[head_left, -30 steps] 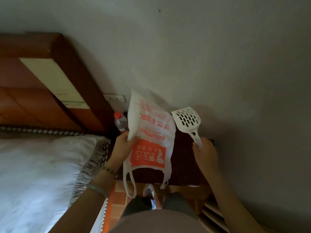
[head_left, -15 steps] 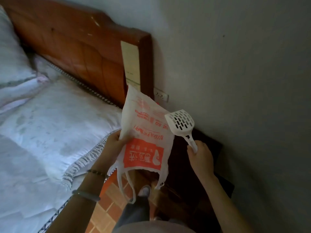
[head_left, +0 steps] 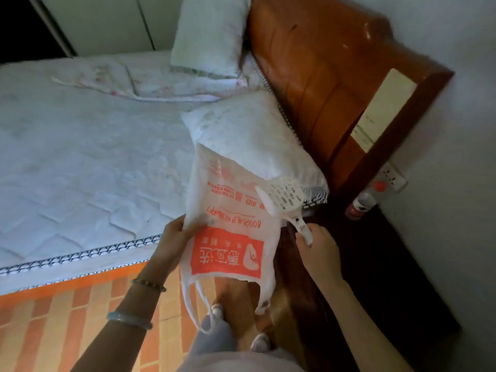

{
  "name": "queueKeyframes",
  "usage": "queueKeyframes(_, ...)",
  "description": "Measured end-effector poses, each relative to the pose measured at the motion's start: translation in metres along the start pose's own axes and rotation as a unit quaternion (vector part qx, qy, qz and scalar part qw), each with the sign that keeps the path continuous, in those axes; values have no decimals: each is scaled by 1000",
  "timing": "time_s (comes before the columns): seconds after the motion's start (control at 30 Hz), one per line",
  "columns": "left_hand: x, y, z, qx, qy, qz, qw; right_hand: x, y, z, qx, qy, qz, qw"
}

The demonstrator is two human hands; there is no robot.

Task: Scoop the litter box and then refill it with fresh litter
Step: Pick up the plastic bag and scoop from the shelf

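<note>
Scene: A person stands on an orange tiled floor (head_left: 80, 304) between a bed (head_left: 80, 157) and a dark nightstand (head_left: 375, 251).
Left hand (head_left: 174, 240): grips the side edge of a white-and-orange plastic bag (head_left: 228, 237), its handles dangling.
Right hand (head_left: 319, 253): fingers wrapped round the handle of a white slotted litter scoop (head_left: 284, 196), whose head is raised against the bag.
Just changed: within a second the view has swung from wall and nightstand toward the bed; both holds are unchanged.
Litter box: not in view.
Reading: with tools in hand, the person is probably turning to seek the box; scooping has not begun.
</note>
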State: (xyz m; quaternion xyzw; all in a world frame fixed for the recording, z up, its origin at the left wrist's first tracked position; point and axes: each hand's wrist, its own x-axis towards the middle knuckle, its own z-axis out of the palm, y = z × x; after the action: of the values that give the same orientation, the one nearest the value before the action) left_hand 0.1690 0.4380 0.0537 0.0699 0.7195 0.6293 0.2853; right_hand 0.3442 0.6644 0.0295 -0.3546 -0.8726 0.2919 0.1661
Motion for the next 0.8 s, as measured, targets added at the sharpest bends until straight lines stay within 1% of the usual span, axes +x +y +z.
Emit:
queueKeyframes(0.13,-25,-18,-63,-67,79,-10,995,6,-53,43,0,-66,-81,995)
queueKeyframes(0.23,-42,-36,-114,-100,147,-17,984,5,-100,75,-13,-94,-164,982)
queueKeyframes(0.3,-56,-48,-149,-125,178,-19,976,2,-134,99,-25,-116,-205,972)
queueKeyframes(0.43,-88,-67,-228,-149,243,-14,958,-15,-204,155,-25,-173,-253,951)
queueKeyframes(0.5,-114,-81,-289,-163,305,-20,938,-39,-256,199,-23,-197,-289,937)
queueKeyframes(0.6,-127,-83,-317,-172,318,-28,932,-47,-285,218,-22,-199,-288,936)
queueKeyframes(0.8,-187,-106,-426,-210,401,-26,891,-103,-391,297,2,-245,-355,902)
